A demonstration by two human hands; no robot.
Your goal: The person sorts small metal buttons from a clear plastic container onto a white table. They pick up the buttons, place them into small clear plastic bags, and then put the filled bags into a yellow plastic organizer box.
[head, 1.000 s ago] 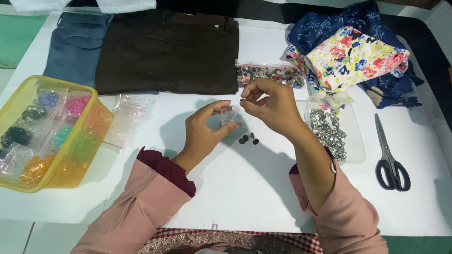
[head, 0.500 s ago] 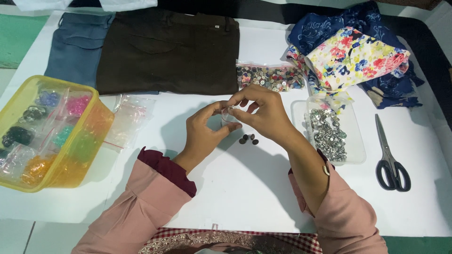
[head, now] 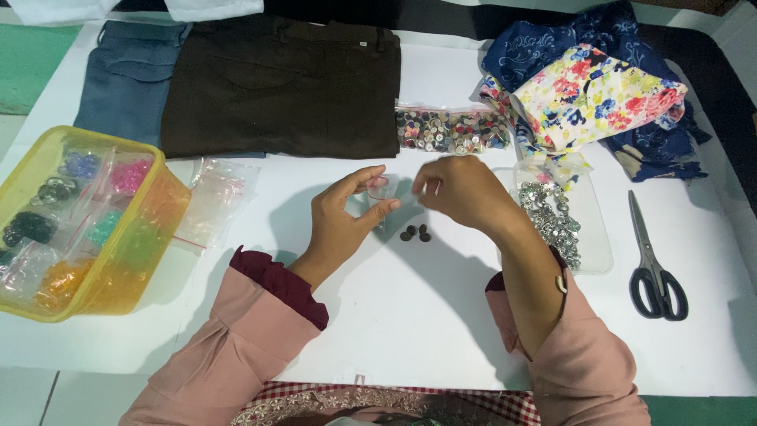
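1. Now the left hand (head: pixel 341 225) pinches a small clear bag (head: pixel 380 199) between thumb and fingers, just above the table (head: pixel 394 331).
2. Beside it the right hand (head: pixel 461 189) hovers, fingertips drawn together at the bag's edge (whether they pinch anything I cannot tell).
3. Three dark buttons (head: pixel 415 233) lie just below the bag.
4. Best to keep the bag's mouth steady and wide, I judge.

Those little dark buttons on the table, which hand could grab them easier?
Probably the right hand. It hovers just above and beside the dark buttons with its fingers free, while the left hand is pinching a small clear bag.
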